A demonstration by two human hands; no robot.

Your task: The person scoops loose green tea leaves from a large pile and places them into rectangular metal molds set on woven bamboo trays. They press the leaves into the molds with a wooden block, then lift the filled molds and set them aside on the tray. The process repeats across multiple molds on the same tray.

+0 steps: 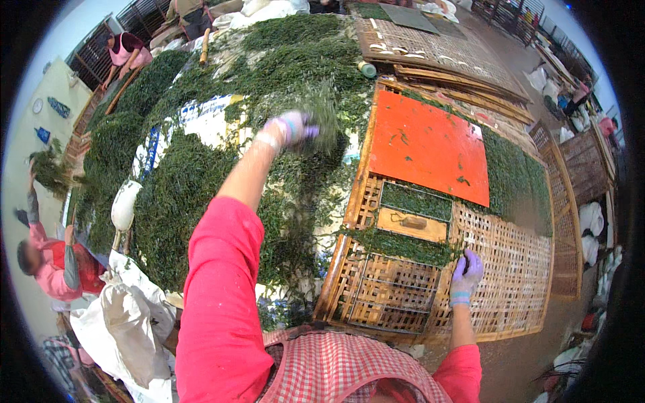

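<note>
My left hand point(292, 127), in a purple glove, reaches over a wide heap of dark green leafy strands point(186, 186). A motion-blurred bunch of strands point(325, 118) is in its fingers. My right hand point(467, 269), also gloved, is over a woven bamboo rack point(504, 262), fingers bent at the end of a strip of greens point(403, 247). Something dark shows between those fingers; I cannot tell what. A thin wire frame point(395, 297) with several sections lies on the rack. Within it sits a wooden board with a handle point(410, 224). An orange-red sheet point(428, 146) partly covers a layer of greens point(519, 171).
Another woven rack point(438, 50) and stacked wooden strips point(463, 90) lie beyond. A greenish cylindrical container point(367, 69) stands between heap and racks. White sacks point(126, 322) and a white scoop-like object point(125, 205) are at left. Co-workers point(70, 262) work around the heap.
</note>
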